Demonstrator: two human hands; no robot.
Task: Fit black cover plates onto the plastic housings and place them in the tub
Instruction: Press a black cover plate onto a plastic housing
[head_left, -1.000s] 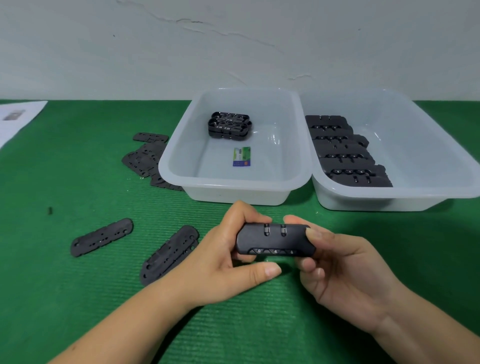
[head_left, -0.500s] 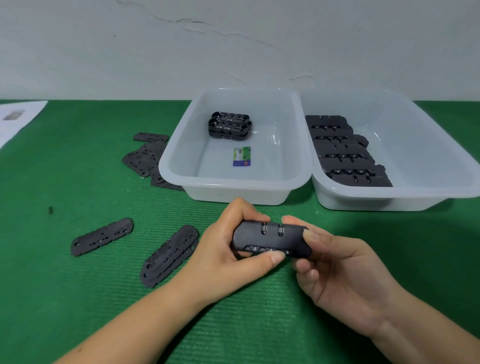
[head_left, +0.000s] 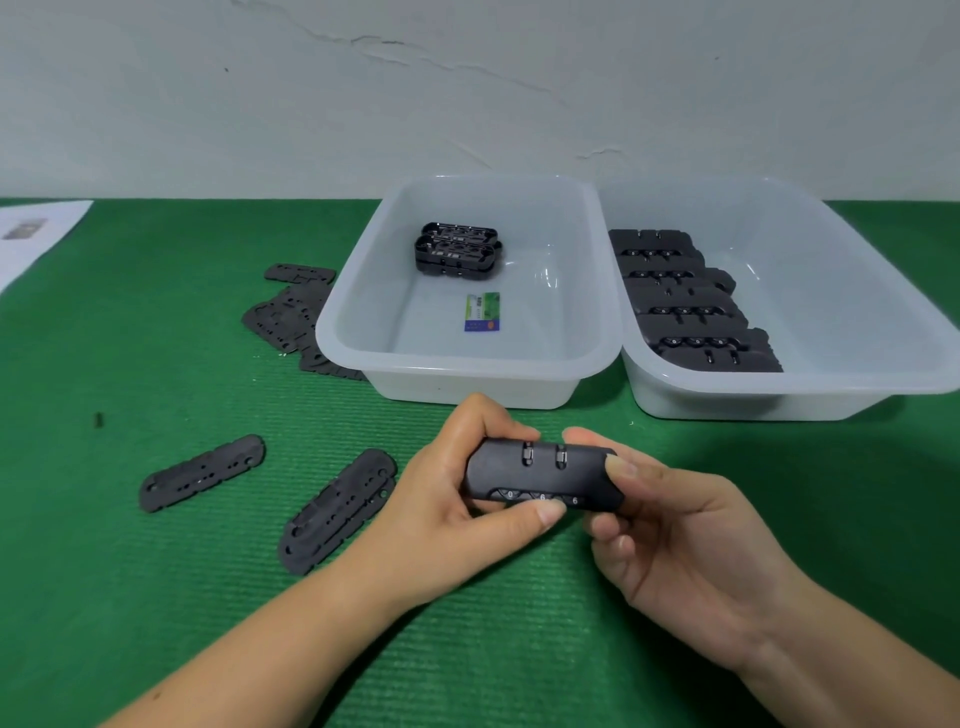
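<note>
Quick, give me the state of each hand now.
Left hand: fingers curled round the black housing, gripping its left end.
Right hand: fingers gripping the same housing's right end.

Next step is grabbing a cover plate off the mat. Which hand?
Left, likely. Both hands grip the housing, but the left hand sits right beside the nearest plate; the right hand is across.

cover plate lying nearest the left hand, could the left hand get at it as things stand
Probably not at once: the left hand grips the black housing together with the right hand. The cover plate lies uncovered on the green mat beside its wrist, so once freed, likely yes.
</note>
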